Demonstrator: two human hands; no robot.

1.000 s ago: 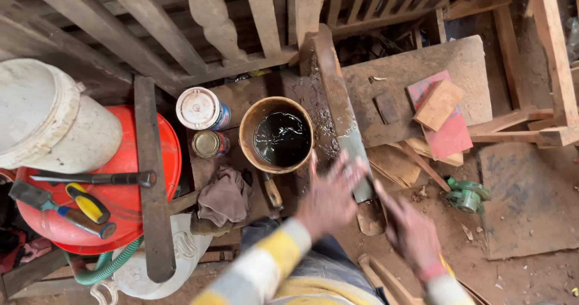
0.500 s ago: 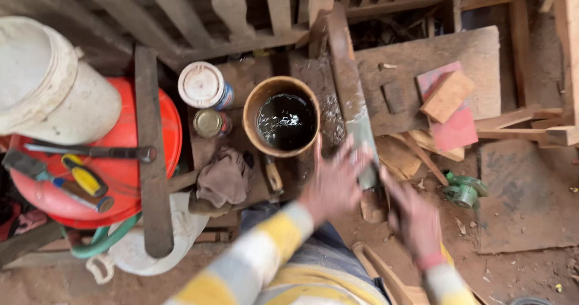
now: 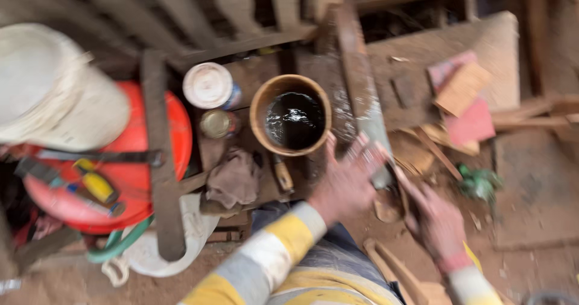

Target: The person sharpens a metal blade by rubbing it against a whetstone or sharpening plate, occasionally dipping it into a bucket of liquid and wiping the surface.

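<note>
The left hand (image 3: pixel 347 181) is spread open, fingers over the long grey-coated wooden slat (image 3: pixel 362 94); the right hand (image 3: pixel 437 217) hangs loose beside its lower end, grasping nothing. Close by stand a round pot of dark liquid (image 3: pixel 291 115), two lidded tins (image 3: pixel 208 86), a brown rag (image 3: pixel 235 178)
</note>
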